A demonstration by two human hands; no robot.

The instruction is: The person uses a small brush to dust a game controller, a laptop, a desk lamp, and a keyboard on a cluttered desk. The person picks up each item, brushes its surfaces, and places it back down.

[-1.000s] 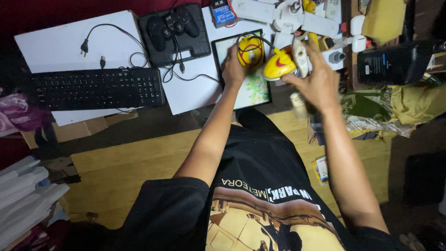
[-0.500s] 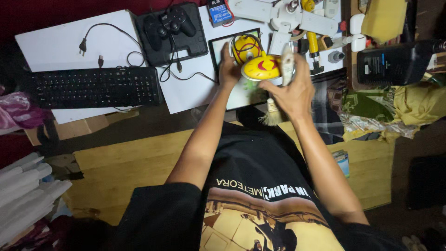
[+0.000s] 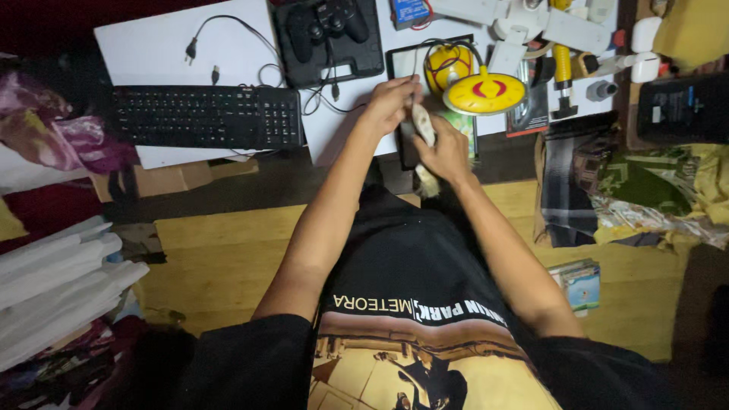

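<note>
A small pale-handled brush (image 3: pixel 422 129) with frayed straw-coloured bristles is held over the near edge of the white board (image 3: pixel 228 45). The right hand (image 3: pixel 444 152) is closed around its lower handle, bristles pointing toward the body; the left hand (image 3: pixel 391 102) is pinched on its upper end, seemingly to steady it. Just beyond lie a glossy yellow domed shell (image 3: pixel 484 94), a yellow mouse base (image 3: pixel 446 64) with looped cable, a black keyboard (image 3: pixel 205 116) and a gamepad (image 3: pixel 328 19).
</note>
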